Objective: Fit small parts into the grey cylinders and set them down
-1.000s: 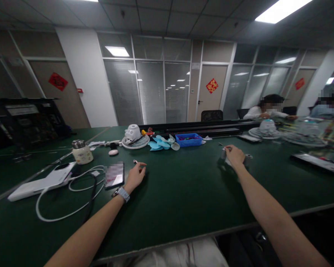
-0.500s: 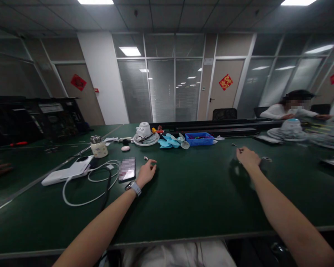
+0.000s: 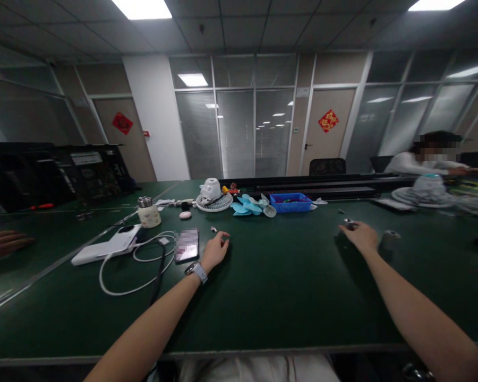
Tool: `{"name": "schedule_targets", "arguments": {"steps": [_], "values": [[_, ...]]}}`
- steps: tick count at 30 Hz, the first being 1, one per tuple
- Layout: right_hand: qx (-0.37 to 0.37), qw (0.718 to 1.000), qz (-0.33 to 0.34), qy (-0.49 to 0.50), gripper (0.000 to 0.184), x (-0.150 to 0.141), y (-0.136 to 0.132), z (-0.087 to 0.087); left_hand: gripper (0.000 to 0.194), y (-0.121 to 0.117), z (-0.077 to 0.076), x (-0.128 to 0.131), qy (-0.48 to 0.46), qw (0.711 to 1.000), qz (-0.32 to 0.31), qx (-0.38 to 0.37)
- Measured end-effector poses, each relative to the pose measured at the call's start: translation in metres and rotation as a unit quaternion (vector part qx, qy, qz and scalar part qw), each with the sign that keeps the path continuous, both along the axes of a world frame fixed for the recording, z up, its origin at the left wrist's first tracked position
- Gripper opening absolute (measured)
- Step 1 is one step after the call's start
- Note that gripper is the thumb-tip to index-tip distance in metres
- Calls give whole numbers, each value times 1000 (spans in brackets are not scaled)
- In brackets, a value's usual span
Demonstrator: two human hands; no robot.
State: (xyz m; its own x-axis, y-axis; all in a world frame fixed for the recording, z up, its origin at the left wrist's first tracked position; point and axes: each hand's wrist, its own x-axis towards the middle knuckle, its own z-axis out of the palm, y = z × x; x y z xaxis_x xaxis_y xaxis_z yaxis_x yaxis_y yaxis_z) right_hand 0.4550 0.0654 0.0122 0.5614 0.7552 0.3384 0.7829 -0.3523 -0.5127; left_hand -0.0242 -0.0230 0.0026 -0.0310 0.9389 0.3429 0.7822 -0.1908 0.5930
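My left hand rests on the green table with fingers loosely bent and apart, nothing in them. A small white earbud lies just beyond its fingertips, and a phone with a lit screen is to its left. On the right, my right hand has its fingers around a small grey metal cylinder; only the top of the cylinder shows. A similar grey cylinder stands upright on the table to the right of that hand, apart from it.
Along the back are a white fan part, light-blue fan blades and a blue basket. A bottle, a white power bank and cables lie left. Another person's hand rests far left; a person sits at back right.
The camera has turned left, so everything shifts rightward in view. Another person's hand has come into sight at far left. The second cylinder shows more clearly beside my right hand.
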Motion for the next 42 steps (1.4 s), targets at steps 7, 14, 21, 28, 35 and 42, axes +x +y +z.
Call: {"name": "schedule_targets", "arguments": {"steps": [7,14,21,28,35,42], "values": [[85,980,176,29,49,-87,-16,22,25,3,-3,-1,-1,1000,2,3],[43,800,549,237,45,-230,-76,14,30,0,3,3,-44,999,-15,5],[52,780,593,193,41,-262,-95,0,41,-15,23,27,-114,984,-129,46],[66,779,602,163,37,-258,-91,-9,37,-27,31,41,-48,982,-177,50],[52,785,595,166,40,-258,-95,-5,35,-22,31,43,-79,983,-149,74],[57,785,594,166,45,-258,-96,-4,37,-11,32,5,-69,978,-198,1]]}}
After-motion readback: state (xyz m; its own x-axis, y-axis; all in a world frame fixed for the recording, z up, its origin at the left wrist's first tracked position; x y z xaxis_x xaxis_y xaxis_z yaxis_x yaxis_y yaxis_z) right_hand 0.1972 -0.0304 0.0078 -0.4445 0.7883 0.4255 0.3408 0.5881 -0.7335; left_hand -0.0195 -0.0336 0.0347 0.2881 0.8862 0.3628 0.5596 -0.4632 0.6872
